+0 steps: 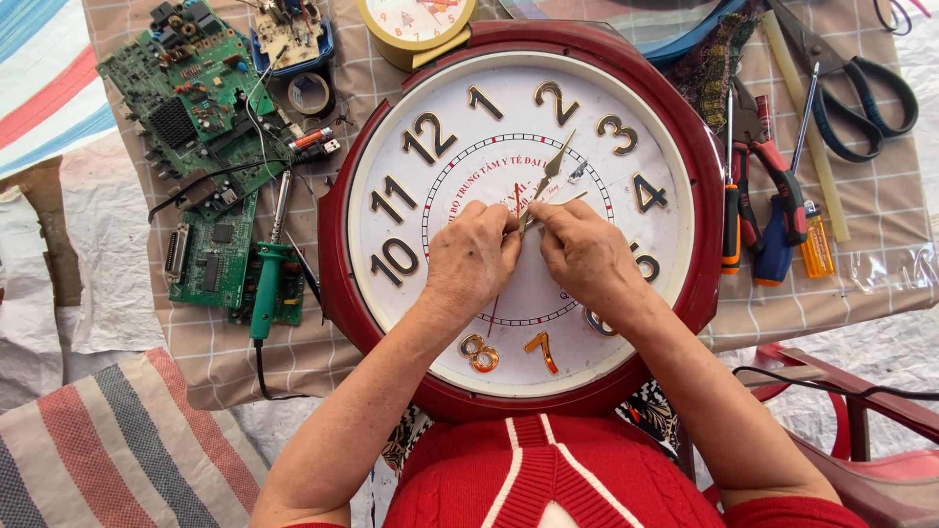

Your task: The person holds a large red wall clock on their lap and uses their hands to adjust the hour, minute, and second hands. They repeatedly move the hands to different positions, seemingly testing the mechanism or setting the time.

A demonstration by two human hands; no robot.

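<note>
1. While both hands met at the centre of the wall clock [626,147], the left hand [472,256] had its fingers curled nearly shut, the tips pinched at the base of the gold clock hands [550,176]; what exactly lay between them could not be told.
2. Beside it, the right hand [585,252] had thumb and forefinger closed to a narrow pinch on the same hub, with a thin gold pointer sticking out toward the numeral four.
3. Lying face up, the clock had a dark red rim and a white dial, and its lower edge touched the person's red sweater [548,479].
4. Left of the clock sat green circuit boards [196,98] and a green-handled soldering iron [266,284].
5. Right of the clock lay red-handled pliers [773,166], screwdrivers, and black scissors [861,93]; a small yellow clock [416,24] sat just above its rim.
6. To do this fitting well, pressure probably belonged on the hub, not on the thin blades, which looked easy to bend; one hand should steady while the other seated the pointer squarely.
</note>
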